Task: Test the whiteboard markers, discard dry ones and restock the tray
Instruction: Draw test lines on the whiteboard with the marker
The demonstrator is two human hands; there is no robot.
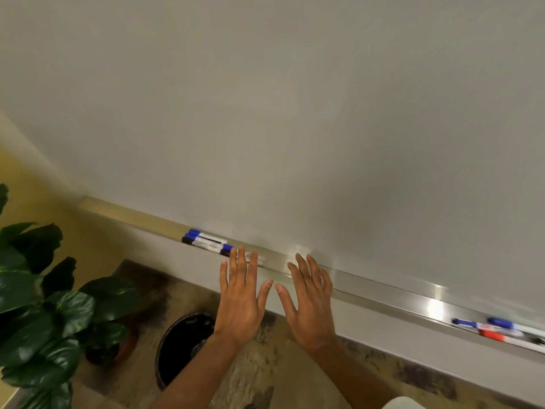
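Note:
A blank whiteboard [295, 113] fills most of the view, with a metal marker tray [383, 293] along its bottom edge. Several blue and black capped markers [206, 243] lie at the tray's left part. More markers [501, 330], blue and red capped, lie at the tray's far right. My left hand [240, 299] is spread flat with straight fingers, its fingertips just in front of the left markers. My right hand [309, 302] is spread flat beside it, fingertips at the tray. Neither hand holds anything.
A black waste bin [182, 343] stands on the patterned floor below my left forearm. A potted plant with large green leaves [44, 308] stands at the lower left. A pale wall strip runs under the tray.

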